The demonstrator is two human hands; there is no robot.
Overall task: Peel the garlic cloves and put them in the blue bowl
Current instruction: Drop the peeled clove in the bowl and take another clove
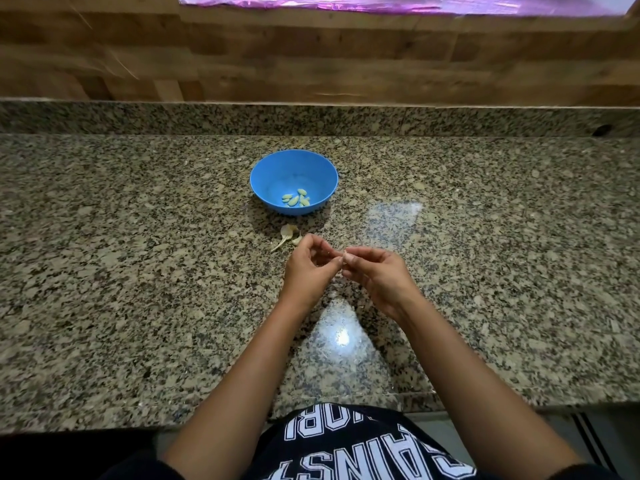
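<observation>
Bowl (273,174) sits mid-counter (138,271) and it's got a small pile of peeled cloves (296,199) at the bottom, toward the near side, half a dozen or so, kinda greenish against the blue. Just in front of the bowl, on the counter, there's a garlic stem (287,236) with a bit of skin left on it. Right next to that, both hands are up above the counter, fingertips meeting: left hand (308,268) and right hand (377,277) are both curled in, pinching one clove (345,254) between them. It's mostly hidden by the fingers, so can't tell how much skin is on it. Wood wall (311,64) behind.
</observation>
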